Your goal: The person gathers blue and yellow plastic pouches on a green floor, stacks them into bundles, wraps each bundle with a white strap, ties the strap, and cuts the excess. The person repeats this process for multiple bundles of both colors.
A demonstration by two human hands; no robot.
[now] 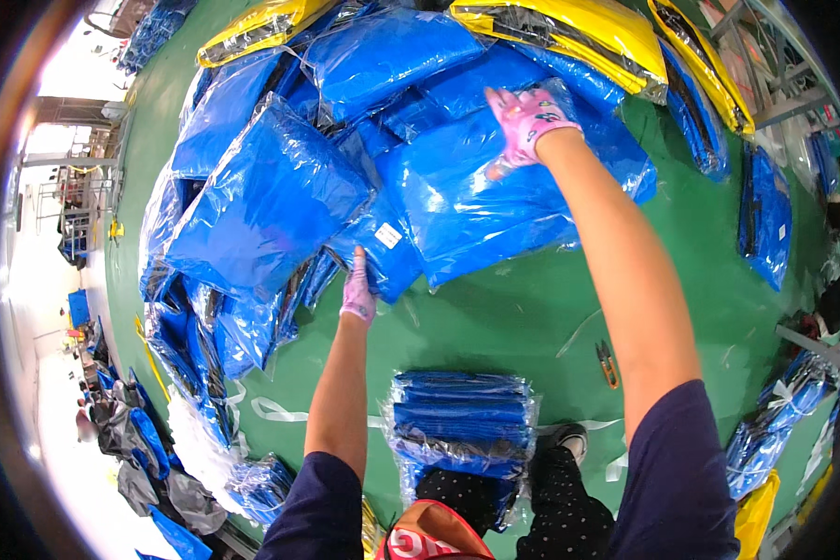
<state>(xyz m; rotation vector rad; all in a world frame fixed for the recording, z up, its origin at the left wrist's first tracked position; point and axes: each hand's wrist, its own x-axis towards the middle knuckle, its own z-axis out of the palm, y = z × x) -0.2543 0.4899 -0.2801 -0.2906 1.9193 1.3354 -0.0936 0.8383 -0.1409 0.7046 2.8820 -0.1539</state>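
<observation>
Many folded blue packages in clear plastic lie heaped before me. My left hand (358, 297), in a pink-purple glove, grips the near edge of a blue package with a white label (388, 235). One digit lies along its top; the other fingers are mostly hidden. Farther off to the right, my right hand (530, 126), in a pink patterned glove, is open with fingers spread, over a wide blue package (481, 191) in clear plastic. Whether its palm presses on the plastic I cannot tell. Left of that, another large blue package (271, 191) tops the heap.
A neat bundle of blue packages (459, 420) stands at my feet. Thread snips (608, 364) lie on the green floor (495, 327) to its right. Yellow packages (569, 37) lie along the far side. A metal frame (784, 107) stands at the right.
</observation>
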